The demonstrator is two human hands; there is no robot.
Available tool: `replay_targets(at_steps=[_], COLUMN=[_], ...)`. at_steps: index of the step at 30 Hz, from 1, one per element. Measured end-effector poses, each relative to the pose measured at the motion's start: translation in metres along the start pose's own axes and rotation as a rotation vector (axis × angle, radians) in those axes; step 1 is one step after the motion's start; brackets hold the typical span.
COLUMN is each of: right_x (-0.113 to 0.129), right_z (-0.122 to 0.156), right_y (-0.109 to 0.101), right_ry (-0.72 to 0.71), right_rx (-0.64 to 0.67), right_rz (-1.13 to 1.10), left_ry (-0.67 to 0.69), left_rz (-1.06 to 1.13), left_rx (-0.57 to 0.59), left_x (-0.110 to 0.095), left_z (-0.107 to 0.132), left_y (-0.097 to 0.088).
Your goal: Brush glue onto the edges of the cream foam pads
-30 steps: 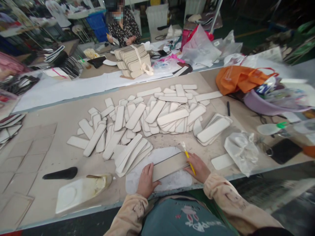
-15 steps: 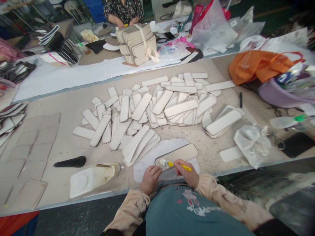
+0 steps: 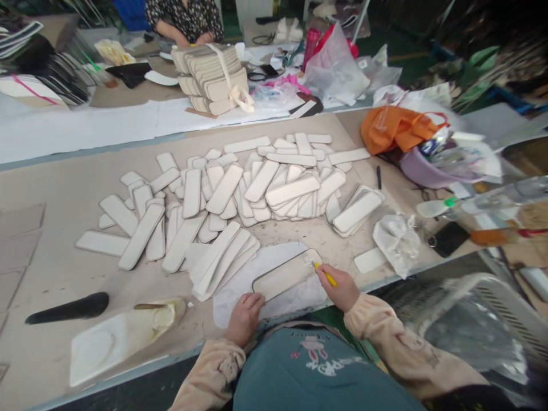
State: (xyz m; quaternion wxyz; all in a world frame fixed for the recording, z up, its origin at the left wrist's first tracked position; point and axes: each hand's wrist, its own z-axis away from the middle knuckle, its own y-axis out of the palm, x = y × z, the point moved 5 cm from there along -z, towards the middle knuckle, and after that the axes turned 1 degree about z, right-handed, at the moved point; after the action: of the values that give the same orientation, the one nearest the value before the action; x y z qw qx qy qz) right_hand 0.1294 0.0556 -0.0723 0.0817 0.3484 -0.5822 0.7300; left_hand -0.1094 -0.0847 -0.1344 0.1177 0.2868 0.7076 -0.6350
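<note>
My left hand [image 3: 245, 315] presses down on the near left end of a long rounded beige strip [image 3: 285, 275]. That strip lies on a white sheet [image 3: 257, 274] at the table's front edge. My right hand [image 3: 341, 287] is closed round a yellow-handled brush [image 3: 323, 273]. Its bristles touch the strip's right end. Just beyond lies a big spread of several similar pale strips [image 3: 226, 194].
A white glue container [image 3: 115, 339] and a black insole shape [image 3: 68, 308] lie front left. Crumpled plastic [image 3: 396, 240], an orange bag [image 3: 396, 128] and a purple basin [image 3: 432, 168] sit right. Another person [image 3: 184, 20] works behind a tied bundle of strips [image 3: 212, 77].
The brush has swept from the strip's left end to its right end. My left hand stays on the near left end. The view has shifted to the right.
</note>
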Motion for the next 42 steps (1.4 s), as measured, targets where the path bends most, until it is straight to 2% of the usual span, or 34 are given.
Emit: replay_targets(at_steps=[3, 7, 9, 12, 14, 15, 17, 20, 23, 25, 27, 29, 33, 36, 39, 42], right_x=[0.013, 0.042, 0.061, 0.092, 0.107, 0.111, 0.105, 0.071, 0.028, 0.007, 0.003, 0.015, 0.061, 0.079, 0.070, 0.046], right_z=[0.005, 0.008, 0.011, 0.016, 0.019, 0.019, 0.014, 0.006, -0.002, -0.004, -0.002, 0.002, 0.011, 0.011, 0.006, 0.004], right_y=[-0.003, 0.031, 0.051, 0.075, 0.082, 0.082, 0.077, 0.066, 0.041, 0.020, 0.006, 0.006, 0.042, 0.068, 0.070, 0.047], right_ry=[-0.137, -0.202, -0.261, -0.450, -0.518, -0.498, -0.338, -0.007, 0.180, 0.234, 0.226, 0.172, 0.049, -0.023, -0.055, -0.006], right_rx=[-0.002, 0.152, 0.241, 0.347, 0.369, 0.361, 0.318, 0.256, 0.130, 0.022, -0.014, 0.052, 0.266, 0.334, 0.329, 0.245], right_rz=[0.339, 0.571, 0.567, 0.437, 0.271, 0.162, -0.092, -0.396, -0.449, -0.424, -0.407, -0.425, -0.503, -0.503, -0.438, -0.359], left_ry=[0.021, 0.039, 0.044, 0.040, 0.042, 0.042, 0.035, 0.008, -0.013, -0.023, -0.022, -0.018, -0.031, -0.049, -0.046, -0.034], left_rz=[0.000, 0.007, 0.010, 0.016, 0.026, 0.030, 0.032, 0.022, 0.015, 0.016, 0.024, 0.030, 0.021, 0.018, 0.005, -0.020], left_rx=[-0.014, -0.028, -0.026, -0.020, -0.019, -0.018, -0.024, -0.037, -0.030, -0.022, -0.034, -0.057, -0.058, -0.041, -0.030, -0.039], left_x=[0.002, 0.003, 0.004, 0.006, 0.006, 0.005, 0.003, 0.001, -0.001, -0.001, -0.001, 0.000, 0.001, 0.002, 0.001, 0.001], left_z=[0.000, 0.000, 0.001, 0.002, 0.003, 0.003, 0.002, 0.000, -0.001, -0.002, -0.002, -0.001, 0.001, 0.000, 0.000, 0.000], left_y=[-0.001, 0.000, 0.001, 0.003, 0.003, 0.002, 0.001, -0.002, -0.002, 0.000, 0.000, 0.000, 0.001, 0.002, 0.003, 0.004])
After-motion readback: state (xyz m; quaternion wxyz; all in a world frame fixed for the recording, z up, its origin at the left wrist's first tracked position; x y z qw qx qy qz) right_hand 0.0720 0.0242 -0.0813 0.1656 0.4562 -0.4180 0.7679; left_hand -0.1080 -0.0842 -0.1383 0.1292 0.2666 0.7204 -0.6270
